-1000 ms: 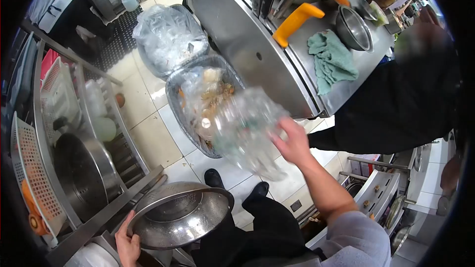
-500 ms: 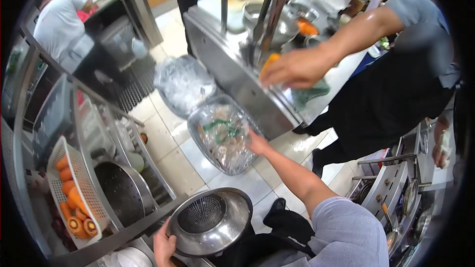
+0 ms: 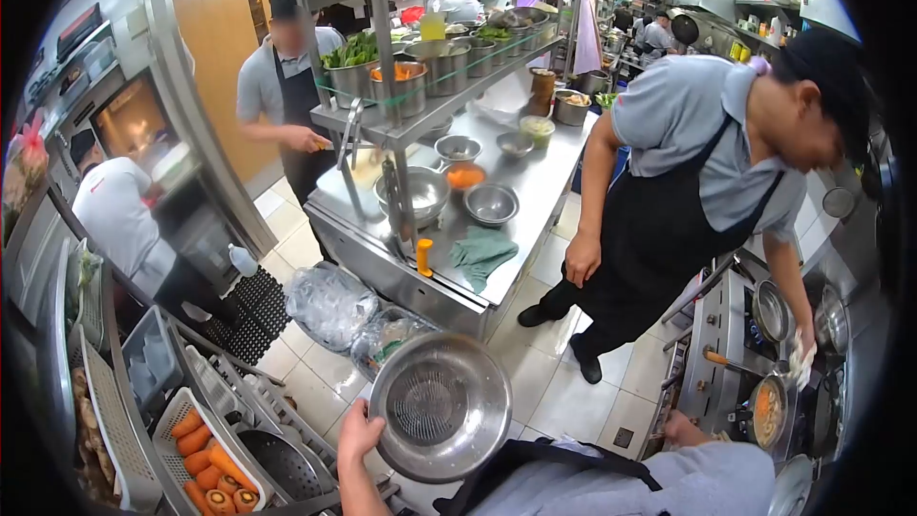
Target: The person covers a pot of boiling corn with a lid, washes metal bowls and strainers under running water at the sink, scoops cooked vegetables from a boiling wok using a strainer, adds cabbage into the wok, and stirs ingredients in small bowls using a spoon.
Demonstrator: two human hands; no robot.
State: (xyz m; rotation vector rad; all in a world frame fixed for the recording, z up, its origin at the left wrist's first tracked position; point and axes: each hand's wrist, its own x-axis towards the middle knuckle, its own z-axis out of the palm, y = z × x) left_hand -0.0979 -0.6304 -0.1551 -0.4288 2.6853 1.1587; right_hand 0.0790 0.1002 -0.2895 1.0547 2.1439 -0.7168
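A round steel colander (image 3: 441,406) with a perforated bottom is tilted in front of my body, its inside facing up at me. My left hand (image 3: 360,432) grips its left rim. Off to the right, my right hand (image 3: 682,429) is low beside the front of the stove (image 3: 702,363). Its fingers are small and partly hidden, so I cannot make out whether they hold anything. Just beyond the colander, a bin lined with clear plastic (image 3: 387,333) is partly covered by its rim.
A second plastic-filled bin (image 3: 330,306) stands by the steel counter (image 3: 449,301). A co-worker (image 3: 669,191) at the right wipes near the pans with a cloth (image 3: 801,363). Carrots (image 3: 215,463) fill a basket on the left rack. A pan of food (image 3: 767,411) sits on the stove.
My view has lifted and turned right. My right hand has left the plastic-lined bin and moved towards the stove. The co-worker's arm has withdrawn from the counter; my left hand still holds the colander.
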